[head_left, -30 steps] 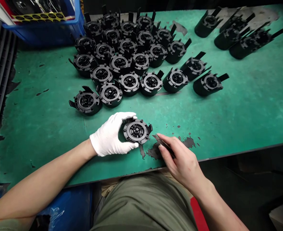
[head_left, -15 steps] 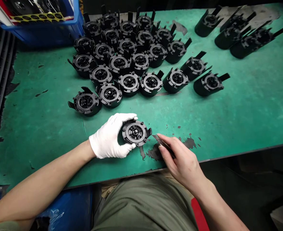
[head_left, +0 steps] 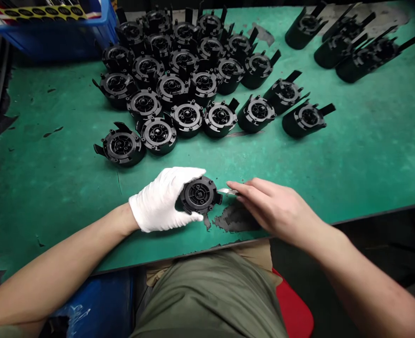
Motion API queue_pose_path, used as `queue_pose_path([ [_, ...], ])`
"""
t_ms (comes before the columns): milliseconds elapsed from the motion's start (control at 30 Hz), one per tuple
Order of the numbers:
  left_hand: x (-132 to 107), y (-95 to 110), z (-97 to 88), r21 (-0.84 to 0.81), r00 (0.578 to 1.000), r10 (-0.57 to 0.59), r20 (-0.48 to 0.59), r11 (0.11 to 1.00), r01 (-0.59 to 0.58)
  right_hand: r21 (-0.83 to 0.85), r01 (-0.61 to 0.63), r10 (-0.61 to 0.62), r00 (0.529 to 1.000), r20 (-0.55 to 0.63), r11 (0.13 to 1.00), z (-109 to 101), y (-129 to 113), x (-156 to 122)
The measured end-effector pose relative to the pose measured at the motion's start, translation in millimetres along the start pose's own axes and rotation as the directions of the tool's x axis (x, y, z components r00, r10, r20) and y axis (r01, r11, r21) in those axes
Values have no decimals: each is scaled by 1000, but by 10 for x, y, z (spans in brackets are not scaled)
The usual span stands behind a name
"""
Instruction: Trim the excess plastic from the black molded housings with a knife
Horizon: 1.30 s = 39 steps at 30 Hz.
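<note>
Near the front edge of the green table [head_left: 69,206], a round black part [head_left: 199,195] is clasped in the gloved left hand [head_left: 167,199], its ringed, spoked face turned up, a tab jutting at the rim. A small blade [head_left: 227,190] is pinched in the right hand [head_left: 279,205], tip close to it. Similar parts [head_left: 172,86] are grouped beyond.

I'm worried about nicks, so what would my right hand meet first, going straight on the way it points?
Probably the black round part in your gloved left hand: the pointed tool in your right hand aims at its edge. Depth is unclear, so they may already touch.
</note>
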<state>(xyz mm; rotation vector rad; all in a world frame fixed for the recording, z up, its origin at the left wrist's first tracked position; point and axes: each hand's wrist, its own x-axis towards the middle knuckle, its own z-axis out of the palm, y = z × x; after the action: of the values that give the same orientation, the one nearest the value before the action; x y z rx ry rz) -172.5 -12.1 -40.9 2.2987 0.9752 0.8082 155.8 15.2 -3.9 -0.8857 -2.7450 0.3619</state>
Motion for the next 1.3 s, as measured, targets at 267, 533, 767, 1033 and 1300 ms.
queue_pose_path([
  [267, 1, -2, -12, -25, 1000, 4, 15, 1000, -4, -93, 416, -392, 898, 201, 905, -275, 291, 448],
  [533, 14, 4, -1, -34, 1000, -18, 18, 999, 19, -163, 481, -444, 869, 217, 861, -321, 192, 503],
  [767, 14, 8, -6, -39, 1000, -23, 18, 999, 23, -161, 564, -520, 817, 249, 810, -334, 268, 582],
  [1033, 10, 6, -5, -43, 1000, -22, 13, 999, 23, -158, 617, -569, 778, 265, 771, -330, 312, 645],
  [1300, 8, -15, 2, -57, 1000, -15, 23, 998, 16, -128, 646, -588, 747, 310, 753, -345, 377, 725],
])
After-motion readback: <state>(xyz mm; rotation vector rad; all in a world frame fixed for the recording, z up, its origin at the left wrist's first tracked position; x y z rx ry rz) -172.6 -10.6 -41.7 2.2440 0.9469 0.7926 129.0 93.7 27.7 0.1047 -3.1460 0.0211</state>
